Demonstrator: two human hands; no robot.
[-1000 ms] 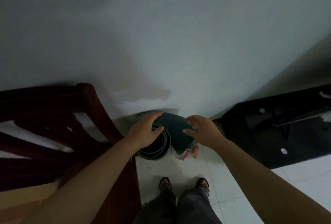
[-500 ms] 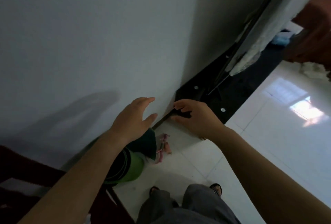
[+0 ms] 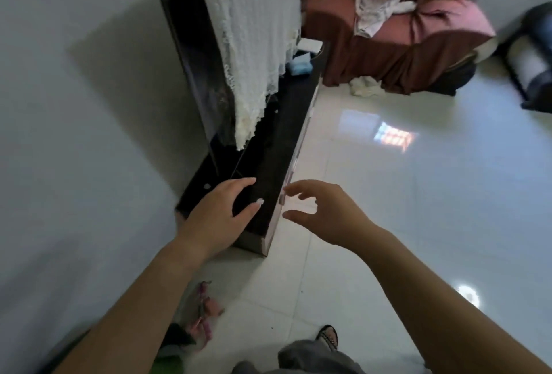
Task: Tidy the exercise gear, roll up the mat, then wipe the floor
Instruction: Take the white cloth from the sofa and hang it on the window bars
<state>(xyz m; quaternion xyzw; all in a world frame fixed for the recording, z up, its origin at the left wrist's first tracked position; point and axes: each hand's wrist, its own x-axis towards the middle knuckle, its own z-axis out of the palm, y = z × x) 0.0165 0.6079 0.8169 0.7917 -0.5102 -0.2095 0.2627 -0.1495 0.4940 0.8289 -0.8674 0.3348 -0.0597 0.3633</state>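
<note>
Both grips are spread and empty. My left hand [image 3: 221,218] hovers flat over the glossy black cabinet [image 3: 268,149], my right hand [image 3: 325,212] loosely fanned above shiny white floor [image 3: 388,194] tiles. The mat [image 3: 167,362] is bottom left by the wall, just a green-and-dark scrap behind my forearm, so I can't tell its long axis. Blurry pink things [image 3: 206,305] lie beside it.

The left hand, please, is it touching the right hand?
Apart: the head view shows the cabinet and floor between the left hand and right hand.
</note>
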